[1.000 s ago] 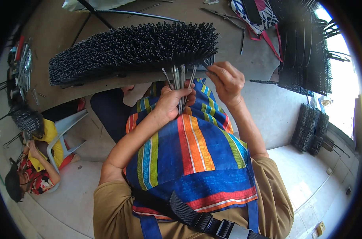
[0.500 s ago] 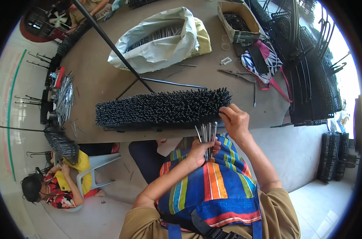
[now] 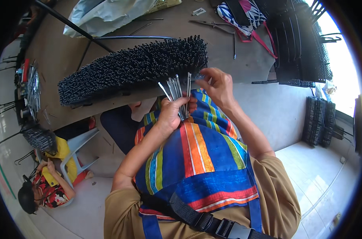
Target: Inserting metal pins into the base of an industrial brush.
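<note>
My left hand [image 3: 172, 113] is wrapped round a fanned bundle of thin silvery metal rods [image 3: 176, 88], held upright above my apron, just in front of the table edge. My right hand [image 3: 218, 87] hovers beside the rods' upper ends, close to the right end of the black block. Its thumb and forefinger are apart, and I see nothing between them. Along the table's front edge lies a long block of densely packed dark rods [image 3: 129, 69], their looped or hooked tips pointing up.
Behind the block lie a white sack [image 3: 105, 16], pliers [image 3: 214, 24] and a patterned cloth pouch [image 3: 244, 20]. A dark rod [image 3: 71, 26] slants across the back left. Black mesh racks [image 3: 296, 47] stand at right. Another person [image 3: 49, 187] sits at lower left.
My right hand has come away from the block's right corner and its fingers have parted. The rods in my left hand are spread wider. The whole view has shifted and turned.
</note>
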The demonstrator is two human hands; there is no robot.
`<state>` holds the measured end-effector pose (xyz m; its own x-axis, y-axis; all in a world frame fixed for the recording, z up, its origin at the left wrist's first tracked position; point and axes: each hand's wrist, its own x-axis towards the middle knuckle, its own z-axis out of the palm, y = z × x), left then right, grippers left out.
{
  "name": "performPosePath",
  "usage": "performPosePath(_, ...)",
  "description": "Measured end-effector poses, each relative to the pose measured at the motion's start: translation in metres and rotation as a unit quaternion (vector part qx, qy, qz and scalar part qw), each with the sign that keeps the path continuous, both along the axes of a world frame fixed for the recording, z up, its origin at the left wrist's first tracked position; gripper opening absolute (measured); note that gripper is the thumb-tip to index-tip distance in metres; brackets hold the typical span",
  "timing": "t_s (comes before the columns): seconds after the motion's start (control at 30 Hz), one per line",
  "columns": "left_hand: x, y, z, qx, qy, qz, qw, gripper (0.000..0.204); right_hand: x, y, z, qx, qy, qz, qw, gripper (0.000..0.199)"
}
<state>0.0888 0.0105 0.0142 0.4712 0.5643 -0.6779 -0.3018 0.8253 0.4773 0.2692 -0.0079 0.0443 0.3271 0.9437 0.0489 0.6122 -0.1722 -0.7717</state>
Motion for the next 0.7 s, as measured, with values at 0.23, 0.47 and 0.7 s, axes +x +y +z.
performPosePath(0.23, 0.004, -0.002, 0.017, 0.042, -0.007, -0.101, 0.994, 0.017, -0.007, -0.005, -0.016, -0.163, 0.437, -0.012, 0.885, 0.012)
performPosePath(0.47, 0.005, -0.003, 0.013, 0.061, 0.014, -0.120, 0.991, 0.023, -0.004, -0.011, -0.019, -0.156, 0.535, -0.061, 0.828, 0.004)
performPosePath(0.7, 0.003, -0.002, -0.001, -0.005, 0.078, -0.036, 0.996, 0.020, 0.016, -0.016, -0.015, -0.036, 0.432, -0.093, 0.897, 0.006)
